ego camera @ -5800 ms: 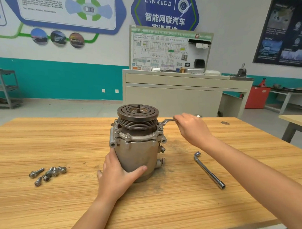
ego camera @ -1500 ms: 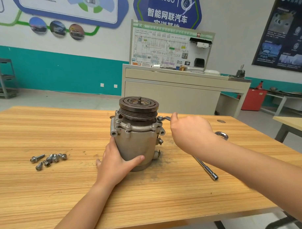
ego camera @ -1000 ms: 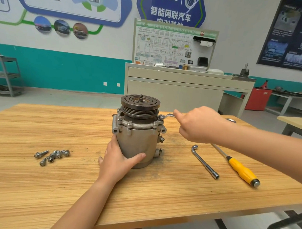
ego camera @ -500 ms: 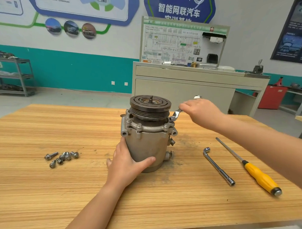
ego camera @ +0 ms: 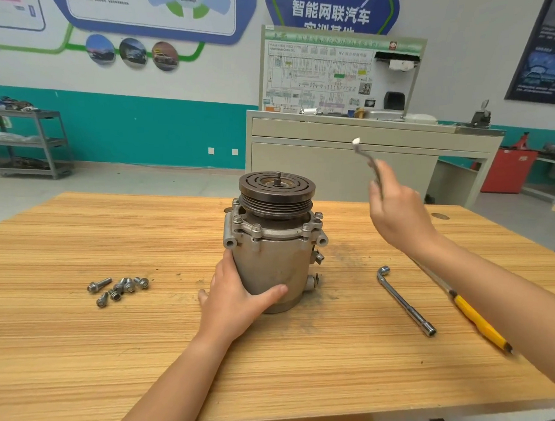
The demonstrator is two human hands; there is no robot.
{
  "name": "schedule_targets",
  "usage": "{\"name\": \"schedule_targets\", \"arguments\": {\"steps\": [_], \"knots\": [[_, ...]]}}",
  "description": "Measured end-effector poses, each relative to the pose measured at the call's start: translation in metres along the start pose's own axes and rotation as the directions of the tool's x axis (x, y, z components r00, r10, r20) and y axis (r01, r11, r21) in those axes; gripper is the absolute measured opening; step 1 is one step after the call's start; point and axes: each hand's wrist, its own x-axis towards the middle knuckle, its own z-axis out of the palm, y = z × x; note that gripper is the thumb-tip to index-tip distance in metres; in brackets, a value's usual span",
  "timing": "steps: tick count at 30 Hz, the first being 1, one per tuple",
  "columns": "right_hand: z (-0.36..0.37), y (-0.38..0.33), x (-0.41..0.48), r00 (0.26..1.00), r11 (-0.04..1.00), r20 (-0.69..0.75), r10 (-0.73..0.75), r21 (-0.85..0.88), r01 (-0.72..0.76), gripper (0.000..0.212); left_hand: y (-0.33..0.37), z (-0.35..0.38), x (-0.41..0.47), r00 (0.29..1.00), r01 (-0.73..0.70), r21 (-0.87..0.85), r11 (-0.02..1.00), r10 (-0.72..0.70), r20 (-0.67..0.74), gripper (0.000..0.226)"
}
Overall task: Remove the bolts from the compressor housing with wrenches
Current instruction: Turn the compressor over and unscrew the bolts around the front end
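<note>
- Compressor housing stands upright on the table, and your left hand wraps its near lower side.
- Your right hand grips the wrench up in the air, right of the housing.
- Loose bolts lie left.

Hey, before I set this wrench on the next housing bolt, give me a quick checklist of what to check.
1. Housing steadied: ok; left hand holds the compressor housing upright on the table.
2. Wrench held: ok; right hand grips the wrench, raised clear of the housing.
3. Wrench seated on a bolt: not ok; it is in the air.
4. Bolts remaining: ok; flange bolts sit around the rim.
5. Removed bolts out of the way: ok; loose bolts lie left, apart.
6. Wrench fit: cannot tell.
</note>
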Motion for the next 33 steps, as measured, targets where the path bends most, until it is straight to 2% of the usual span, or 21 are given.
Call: {"name": "schedule_targets", "arguments": {"steps": [2,4,7,10,14,19,23,30,33], "knots": [[-0.014,-0.011,-0.021,0.991,0.985,0.13,-0.036,-0.164,0.057,0.045,-0.001,0.0,0.0,1.0,-0.002,0.0,1.0,0.002,-0.002,0.111],[-0.023,-0.021,-0.033,0.96,0.927,0.277,0.027,-0.366,0.079,0.053,-0.002,0.001,0.0,1.0,-0.001,0.004,1.0,0.001,-0.006,0.11],[-0.029,-0.033,-0.036,0.913,0.857,0.397,0.098,-0.5,0.125,0.063,-0.002,0.001,0.001,1.0,0.006,0.022,1.0,-0.006,-0.006,0.109],[-0.028,-0.043,-0.033,0.903,0.851,0.422,0.086,-0.502,0.153,0.062,-0.001,0.0,0.0,1.0,0.003,0.01,1.0,-0.003,-0.007,0.109],[-0.027,-0.052,-0.027,0.877,0.854,0.475,0.077,-0.485,0.188,0.049,-0.002,0.0,0.001,1.0,0.001,0.023,1.0,-0.001,-0.001,0.108],[-0.033,-0.073,-0.021,0.839,0.76,0.54,0.065,-0.572,0.308,0.043,-0.003,0.001,0.0,1.0,-0.002,0.02,1.0,0.002,-0.001,0.111],[-0.036,-0.094,-0.014,0.804,0.689,0.586,0.101,-0.624,0.369,0.015,-0.001,0.001,0.0,1.0,0.003,0.027,1.0,-0.003,0.001,0.112],[-0.038,-0.073,-0.002,0.785,0.64,0.618,0.038,-0.618,0.456,0.01,-0.002,0.0,0.002,1.0,0.003,0.013,1.0,-0.003,0.005,0.11],[-0.036,-0.054,0.015,0.76,0.583,0.649,0.031,-0.629,0.514,0.019,-0.004,0.0,0.003,1.0,0.002,0.016,1.0,-0.002,0.009,0.112]]}}
